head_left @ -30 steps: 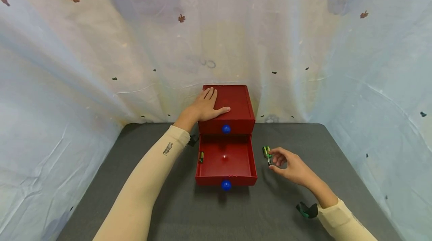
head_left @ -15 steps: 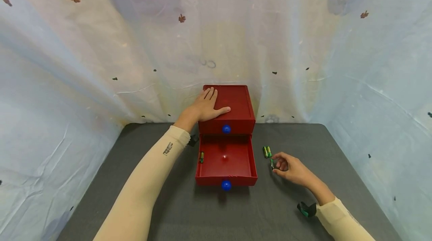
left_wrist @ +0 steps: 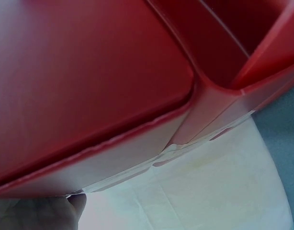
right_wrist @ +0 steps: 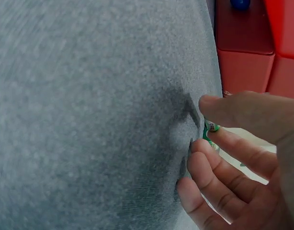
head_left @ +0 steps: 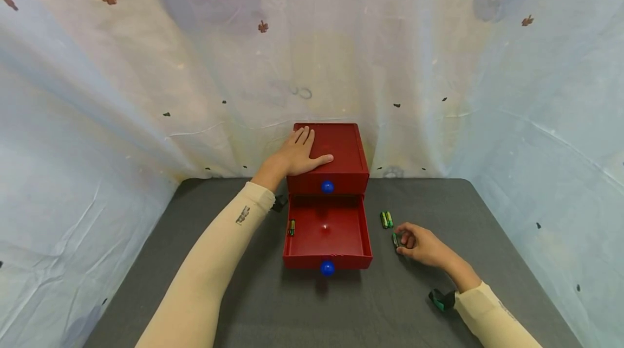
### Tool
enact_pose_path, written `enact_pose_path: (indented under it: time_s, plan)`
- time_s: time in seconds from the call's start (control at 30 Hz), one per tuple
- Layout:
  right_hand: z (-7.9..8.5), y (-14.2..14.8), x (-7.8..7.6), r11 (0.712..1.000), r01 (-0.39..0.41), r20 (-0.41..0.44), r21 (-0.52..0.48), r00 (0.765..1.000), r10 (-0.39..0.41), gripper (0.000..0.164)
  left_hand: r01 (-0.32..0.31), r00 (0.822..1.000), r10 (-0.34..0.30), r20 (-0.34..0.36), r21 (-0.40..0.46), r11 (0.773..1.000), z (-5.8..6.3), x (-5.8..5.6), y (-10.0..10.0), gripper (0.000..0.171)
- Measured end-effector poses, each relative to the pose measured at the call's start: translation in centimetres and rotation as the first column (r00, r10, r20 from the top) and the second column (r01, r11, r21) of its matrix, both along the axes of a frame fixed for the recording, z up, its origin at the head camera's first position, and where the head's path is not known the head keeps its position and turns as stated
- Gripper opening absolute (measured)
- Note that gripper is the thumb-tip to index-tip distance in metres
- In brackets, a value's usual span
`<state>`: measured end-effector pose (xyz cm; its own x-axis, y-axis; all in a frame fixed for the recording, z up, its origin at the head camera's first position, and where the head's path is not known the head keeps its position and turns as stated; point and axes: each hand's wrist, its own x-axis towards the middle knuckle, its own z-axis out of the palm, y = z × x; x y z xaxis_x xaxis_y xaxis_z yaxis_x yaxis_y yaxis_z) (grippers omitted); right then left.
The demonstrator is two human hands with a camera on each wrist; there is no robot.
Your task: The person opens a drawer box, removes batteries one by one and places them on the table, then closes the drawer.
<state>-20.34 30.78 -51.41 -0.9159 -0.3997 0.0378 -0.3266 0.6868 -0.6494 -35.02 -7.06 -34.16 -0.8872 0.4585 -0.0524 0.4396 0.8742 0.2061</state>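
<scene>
Right grip [head_left: 423, 245] and its battery [head_left: 395, 240] now farther from battery pair [head_left: 387, 220]

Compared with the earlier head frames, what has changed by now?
The right hand and its pinched battery moved slightly toward the person and rightward, away from the two batteries on the table. Unchanged: those two, the left hand on the red cabinet, the open drawer and the drawer battery.

Curtained booth: printed sheeting [head_left: 322, 66] on 3 sides, gray table [head_left: 365, 310].
</scene>
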Motion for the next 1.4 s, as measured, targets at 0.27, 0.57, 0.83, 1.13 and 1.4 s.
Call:
enact_pose_path:
  time_s: [0.27, 0.57, 0.83, 1.13, 1.4]
  plan:
    - [-0.2, -0.2, 0.0, 1.0, -0.009, -0.023, 0.019, 1.0, 0.009, 0.035, -0.003, 1.0, 0.003, -0.002, -0.004, 1.0, -0.1, -0.1, 0.0, 0.107]
    - [-0.2, -0.2, -0.1, 0.999, -0.005, -0.044, 0.041, 0.999, 0.007, 0.036, 0.005, 1.0, -0.005, -0.007, 0.001, 1.0, -0.1, -0.3, 0.0, 0.107]
    - [0.0, -0.2, 0.2, 0.999, -0.002, -0.031, 0.033, 1.0, 0.003, 0.039, 0.002, 1.0, -0.002, -0.001, -0.004, 1.0, -0.2, -0.3, 0.0, 0.107]
    - [0.6, -0.6, 0.6, 0.998, 0.03, -0.074, 0.059, 0.997, -0.025, 0.043, -0.001, 1.0, 0.001, 0.007, 0.009, 1.0, -0.2, -0.2, 0.0, 0.107]
    - [2.1, -1.7, 0.9, 0.998, 0.052, -0.12, 0.03, 0.992, -0.048, 0.04, -0.004, 1.0, 0.004, 0.012, 0.002, 1.0, -0.1, -0.2, 0.0, 0.107]
